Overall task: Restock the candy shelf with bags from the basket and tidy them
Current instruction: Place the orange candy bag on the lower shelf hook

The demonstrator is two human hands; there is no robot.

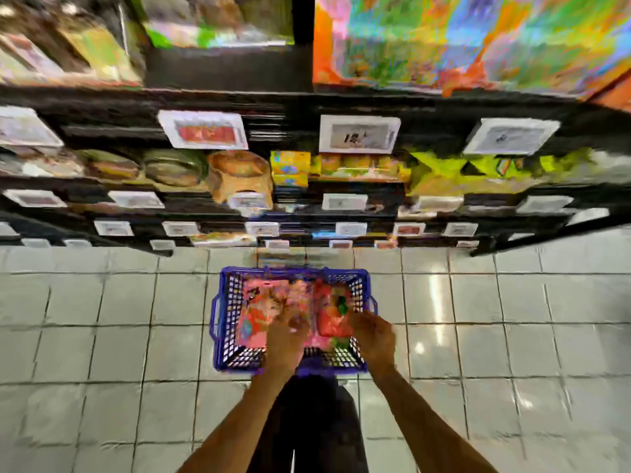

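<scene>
Two bare forearms reach forward from 6 o'clock, above dark trousers. The left hand (285,331) sits low in the basket (222,336) at its 6 o'clock side, over the pink bags (254,310). Motion blur hides its fingers, so I cannot tell whether it grips anything. The right hand (372,332) is at the basket's 4 o'clock corner, fingers curled on the near right edge of a red bag (333,317). That bag lies in the basket's right half, just beside the pink ones.

The risks, as I judge them:
- A bag lifted by one edge can slip from the pinch or snag on the blue lattice wall.
- Soft packets may drag a neighbour up with them.
- A light basket on glossy tile could slide if tugged sideways.

The basket stands on the floor (102,319), which is pale glossy square tile with dark grout and lamp glare out at 3 o'clock. Beyond it, at 12 o'clock, black shelves (290,104) rise in tiers fronted by white price tags (358,134). The goods are too smeared to name, though bright multicoloured packs fill the 1 o'clock corner.
</scene>
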